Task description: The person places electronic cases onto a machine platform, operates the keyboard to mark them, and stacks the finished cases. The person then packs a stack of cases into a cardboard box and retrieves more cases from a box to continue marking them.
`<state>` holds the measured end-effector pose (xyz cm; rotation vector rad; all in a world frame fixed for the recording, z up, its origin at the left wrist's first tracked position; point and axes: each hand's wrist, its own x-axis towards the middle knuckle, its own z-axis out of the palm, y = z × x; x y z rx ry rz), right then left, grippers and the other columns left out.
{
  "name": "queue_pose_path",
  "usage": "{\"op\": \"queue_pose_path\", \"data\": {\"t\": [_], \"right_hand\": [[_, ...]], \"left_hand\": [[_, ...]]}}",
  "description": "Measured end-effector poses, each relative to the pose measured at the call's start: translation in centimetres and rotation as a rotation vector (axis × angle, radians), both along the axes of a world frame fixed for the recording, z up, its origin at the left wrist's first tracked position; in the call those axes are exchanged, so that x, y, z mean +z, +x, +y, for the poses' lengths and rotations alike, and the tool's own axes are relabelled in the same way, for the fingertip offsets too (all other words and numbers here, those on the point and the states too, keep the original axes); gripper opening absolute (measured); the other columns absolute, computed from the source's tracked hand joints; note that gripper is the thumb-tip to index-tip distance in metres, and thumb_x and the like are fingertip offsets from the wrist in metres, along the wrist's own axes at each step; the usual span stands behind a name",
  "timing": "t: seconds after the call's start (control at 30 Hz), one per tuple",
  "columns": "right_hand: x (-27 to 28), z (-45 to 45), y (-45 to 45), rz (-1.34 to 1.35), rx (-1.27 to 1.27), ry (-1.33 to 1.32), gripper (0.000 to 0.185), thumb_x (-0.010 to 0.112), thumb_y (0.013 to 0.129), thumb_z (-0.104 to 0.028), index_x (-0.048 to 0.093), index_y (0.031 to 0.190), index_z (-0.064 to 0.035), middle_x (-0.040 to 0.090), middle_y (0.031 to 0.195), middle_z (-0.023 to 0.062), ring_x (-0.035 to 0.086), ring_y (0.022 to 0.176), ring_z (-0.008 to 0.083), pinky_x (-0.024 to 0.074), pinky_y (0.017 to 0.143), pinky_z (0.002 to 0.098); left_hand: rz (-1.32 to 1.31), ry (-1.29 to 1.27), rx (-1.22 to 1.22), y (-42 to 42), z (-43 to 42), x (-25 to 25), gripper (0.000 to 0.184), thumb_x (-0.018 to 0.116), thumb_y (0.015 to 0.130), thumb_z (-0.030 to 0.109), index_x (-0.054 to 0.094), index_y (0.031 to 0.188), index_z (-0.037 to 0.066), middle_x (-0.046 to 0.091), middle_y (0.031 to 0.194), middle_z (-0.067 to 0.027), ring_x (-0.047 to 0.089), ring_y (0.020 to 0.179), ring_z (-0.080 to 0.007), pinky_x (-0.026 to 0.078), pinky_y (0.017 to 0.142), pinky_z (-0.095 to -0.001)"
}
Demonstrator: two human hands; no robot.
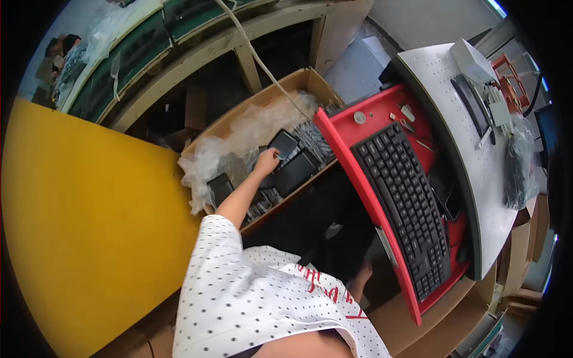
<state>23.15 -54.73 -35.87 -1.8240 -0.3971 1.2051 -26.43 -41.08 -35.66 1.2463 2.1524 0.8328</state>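
My left hand (268,161) reaches down into an open cardboard box (206,132). Its fingers are closed at the lower left corner of a black rectangular case (283,143). Just below it lies a larger black case (296,172), and another dark flat piece (220,188) sits towards the box's left end. Crumpled clear plastic wrap (250,122) covers much of the box's far side, and bagged dark parts (315,138) fill the right end. By my body on the right is a small patch of skin; whether it is my right hand I cannot make out.
A red keyboard tray (382,230) with a black keyboard (406,212) juts out at right, below a white perforated worktop (436,77). A yellow panel (95,227) stands at left. Behind the box runs a green-topped bench (140,53), and a pale cable (262,62) hangs across.
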Motion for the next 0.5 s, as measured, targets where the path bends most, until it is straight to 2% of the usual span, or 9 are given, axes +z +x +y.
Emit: {"op": "queue_pose_path", "data": {"t": [0.07, 0.1, 0.17, 0.27, 0.3, 0.37, 0.4, 0.5], "right_hand": [[0.4, 1.6, 1.0, -0.079, 0.225, -0.003, 0.022, 0.053, 0.08, -0.013, 0.06, 0.093, 0.0015, 0.06, 0.083, 0.0071, 0.055, 0.073, 0.0141, 0.0457, 0.065, 0.027], [0.9, 1.1, 0.5, -0.072, 0.241, 0.017, 0.022, 0.052, 0.08, -0.013, 0.06, 0.094, 0.0014, 0.06, 0.084, 0.007, 0.055, 0.075, 0.0143, 0.0458, 0.065, 0.0268], [2.6, 2.4, 0.0, -0.083, 0.249, 0.094, 0.022, 0.051, 0.081, -0.012, 0.059, 0.096, 0.0012, 0.06, 0.086, 0.0068, 0.056, 0.077, 0.0147, 0.0461, 0.064, 0.0263], [5.1, 1.9, -1.2, -0.408, 0.4, 0.203, 0.024, 0.05, 0.082, -0.01, 0.057, 0.102, 0.0012, 0.059, 0.091, 0.007, 0.056, 0.081, 0.015, 0.0462, 0.067, 0.0258], [5.8, 2.2, -1.2, -0.355, 0.397, 0.122, 0.025, 0.05, 0.082, -0.01, 0.056, 0.104, 0.0004, 0.059, 0.094, 0.0071, 0.056, 0.083, 0.0152, 0.046, 0.069, 0.0259], [6.9, 2.0, -1.2, -0.238, 0.402, -0.051, 0.029, 0.049, 0.083, -0.011, 0.055, 0.109, -0.0011, 0.059, 0.1, 0.0074, 0.056, 0.086, 0.0156, 0.0455, 0.073, 0.0262], [7.3, 2.0, -1.6, -0.31, 0.502, 0.112, 0.035, 0.049, 0.082, -0.013, 0.052, 0.116, -0.0037, 0.057, 0.107, 0.0118, 0.055, 0.096, 0.0206, 0.0422, 0.084, 0.029], [8.1, 4.1, -3.0, -0.811, 0.8, 0.008, 0.039, 0.049, 0.081, -0.016, 0.049, 0.118, -0.0017, 0.053, 0.113, 0.0189, 0.049, 0.109, 0.0276, 0.0363, 0.093, 0.0321]], "left_hand": [[0.169, 0.044, 0.1, -1.7, 2.9, -2.5, 0.028, 0.057, 0.066, 0.007, 0.059, 0.094, 0.002, 0.06, 0.088, -0.0191, 0.057, 0.087, -0.0346, 0.045, 0.079, -0.0396], [0.131, -0.171, 0.105, -2.1, 4.2, -1.7, 0.031, 0.057, 0.066, 0.005, 0.058, 0.096, 0.0, 0.056, 0.099, -0.0215, 0.052, 0.097, -0.0353, 0.042, 0.085, -0.0401], [0.251, -0.302, 0.196, -2.2, 5.5, -3.7, 0.028, 0.057, 0.067, 0.005, 0.057, 0.095, 0.0, 0.052, 0.103, -0.0226, 0.05, 0.099, -0.0364, 0.042, 0.086, -0.0402], [0.233, -0.332, 0.297, -2.6, 7.3, -4.8, 0.026, 0.057, 0.069, 0.004, 0.057, 0.094, -0.001, 0.049, 0.106, -0.0227, 0.048, 0.1, -0.0373, 0.041, 0.087, -0.0405], [0.275, -0.308, 0.269, -3.7, 7.6, -8.1, 0.029, 0.063, 0.069, 0.009, 0.057, 0.096, 0.002, 0.05, 0.104, -0.0221, 0.05, 0.096, -0.036, 0.041, 0.085, -0.0392], [0.167, -0.329, 0.288, -3.4, 7.3, -6.2, 0.03, 0.069, 0.066, 0.015, 0.061, 0.094, 0.007, 0.05, 0.104, -0.0194, 0.049, 0.096, -0.0338, 0.041, 0.085, -0.0382], [0.187, -0.327, 0.298, -3.1, 7.0, -5.7, 0.029, 0.071, 0.064, 0.017, 0.062, 0.09, 0.009, 0.052, 0.101, -0.018, 0.049, 0.096, -0.0336, 0.04, 0.085, -0.0387], [0.29, -0.26, 0.322, -2.5, 7.5, -3.7, 0.022, 0.073, 0.061, 0.021, 0.066, 0.081, 0.015, 0.055, 0.097, -0.0146, 0.047, 0.098, -0.0332, 0.036, 0.088, -0.0412]]}}
